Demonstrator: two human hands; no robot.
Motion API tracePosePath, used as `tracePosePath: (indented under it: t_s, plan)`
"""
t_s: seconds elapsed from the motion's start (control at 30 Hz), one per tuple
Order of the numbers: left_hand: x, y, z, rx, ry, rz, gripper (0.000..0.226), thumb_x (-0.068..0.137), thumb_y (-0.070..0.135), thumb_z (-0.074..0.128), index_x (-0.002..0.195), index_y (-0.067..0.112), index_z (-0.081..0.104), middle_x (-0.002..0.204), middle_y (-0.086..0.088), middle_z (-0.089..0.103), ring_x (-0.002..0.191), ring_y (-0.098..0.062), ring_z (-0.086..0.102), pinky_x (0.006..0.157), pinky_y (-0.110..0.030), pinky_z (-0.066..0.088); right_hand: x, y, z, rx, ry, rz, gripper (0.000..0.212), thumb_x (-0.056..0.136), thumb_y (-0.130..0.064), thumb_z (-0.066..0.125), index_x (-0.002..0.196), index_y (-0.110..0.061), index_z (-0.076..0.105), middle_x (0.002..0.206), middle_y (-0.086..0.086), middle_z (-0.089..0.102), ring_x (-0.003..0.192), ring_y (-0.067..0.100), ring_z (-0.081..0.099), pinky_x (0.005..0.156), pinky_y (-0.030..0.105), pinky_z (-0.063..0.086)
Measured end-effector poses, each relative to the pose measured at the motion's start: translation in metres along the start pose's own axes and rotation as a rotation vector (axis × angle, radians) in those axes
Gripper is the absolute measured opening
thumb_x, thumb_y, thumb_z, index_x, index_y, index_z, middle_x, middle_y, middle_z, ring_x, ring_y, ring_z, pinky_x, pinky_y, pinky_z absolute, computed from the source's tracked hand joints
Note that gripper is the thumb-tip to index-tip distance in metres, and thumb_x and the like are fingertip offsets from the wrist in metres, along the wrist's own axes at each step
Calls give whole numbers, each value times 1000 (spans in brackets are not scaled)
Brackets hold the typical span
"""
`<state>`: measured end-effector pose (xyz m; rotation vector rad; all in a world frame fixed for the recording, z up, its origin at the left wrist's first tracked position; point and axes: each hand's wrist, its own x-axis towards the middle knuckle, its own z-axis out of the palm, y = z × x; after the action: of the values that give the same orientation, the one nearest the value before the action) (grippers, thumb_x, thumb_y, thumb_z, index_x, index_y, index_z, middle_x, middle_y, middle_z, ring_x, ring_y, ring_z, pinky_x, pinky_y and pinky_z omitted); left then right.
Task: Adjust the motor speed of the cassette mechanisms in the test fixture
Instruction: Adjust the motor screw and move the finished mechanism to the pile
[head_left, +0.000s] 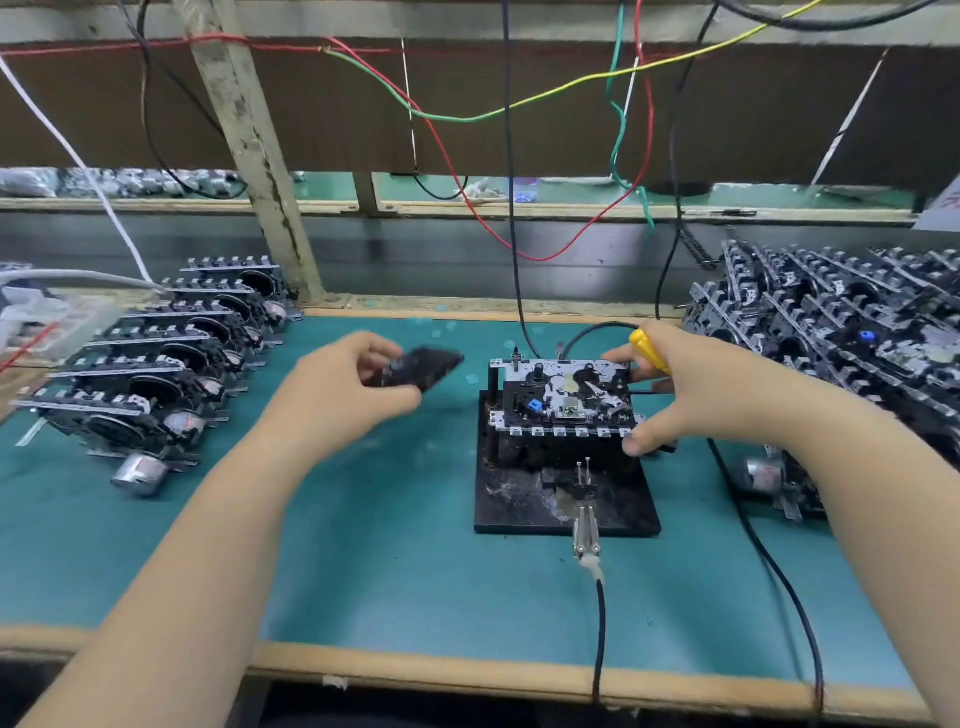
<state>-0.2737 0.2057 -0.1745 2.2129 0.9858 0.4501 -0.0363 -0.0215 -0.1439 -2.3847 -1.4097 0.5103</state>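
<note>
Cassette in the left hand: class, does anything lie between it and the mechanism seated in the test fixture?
Nothing visible does. The dark, blurred cassette in the left hand hangs over bare green mat, just left of the mechanism in the test fixture. The right hand, holding a yellow-handled screwdriver, grips the mechanism's far right side.

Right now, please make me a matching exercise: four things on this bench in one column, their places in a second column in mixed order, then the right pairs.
Things:
1. cassette
2. screwdriver
3. mechanism
4. row of mechanisms

Places:
A. on the fixture
B. in the right hand
C. on the mat, far left
D. in the left hand

Pairs: 1-D, 2-B, 3-A, 4-C
</note>
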Motion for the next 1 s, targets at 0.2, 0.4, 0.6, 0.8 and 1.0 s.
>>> tracePosePath:
  t_s: [0.2,0.4,0.6,0.8,1.0]
  plan:
    - [-7,69,16,24,-133,615,30,80,24,74,108,30,68,124,14,65,118,-6,53,102,-17,36,0,8,0,22,-32,-6,63,62,-39,92,93,-31,38,140,-28,47,112,0,52,86,28,43]
    - [-5,72,46,157,-250,572,28,98,17,53,123,28,58,130,9,62,121,-15,54,99,-33,42,-1,9,12,598,-9,140,77,59,-78,72,120,-37,50,128,-32,54,124,-1,52,110,40,41]
    - [-2,69,61,235,-290,595,51,94,50,49,139,27,48,154,13,44,152,-3,16,120,-33,27,15,2,52,845,384,185,24,92,-33,71,95,-29,48,116,-13,59,118,19,57,96,43,48]
    - [-2,63,50,277,-288,713,73,78,37,68,146,23,44,144,16,51,140,-3,34,112,-24,31,22,2,60,944,446,207,25,90,-30,73,99,-28,50,112,-12,61,103,12,58,77,31,42]
    - [5,69,43,310,-293,755,50,83,30,72,129,34,51,136,9,58,119,-8,49,95,-26,37,19,1,59,920,456,196,22,93,-31,70,95,-30,48,115,-17,59,91,3,53,67,26,38]
